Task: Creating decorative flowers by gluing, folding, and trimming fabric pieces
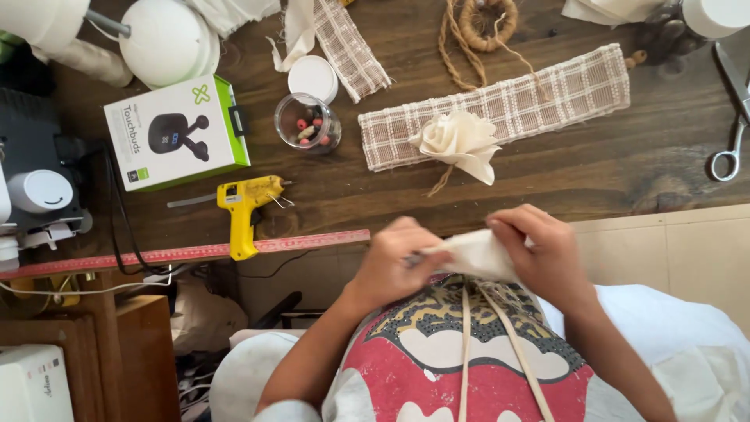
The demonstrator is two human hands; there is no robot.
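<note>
Both my hands are close to my chest, below the table edge. My left hand [398,262] and my right hand [543,250] pinch a folded piece of cream fabric [478,254] between them. Cream straps [500,344] trail down from it over my patterned shirt. On the dark wooden table [594,168] beyond lies a cream fabric flower [461,142] on a checked woven strip [539,98].
A yellow glue gun [244,205] rests by a red ruler [187,253] at the table edge. Farther back are a white-and-green box [178,131], a glass jar of beads [307,122], its white lid [312,76], jute twine [480,27], a second checked strip [350,48] and scissors [733,117].
</note>
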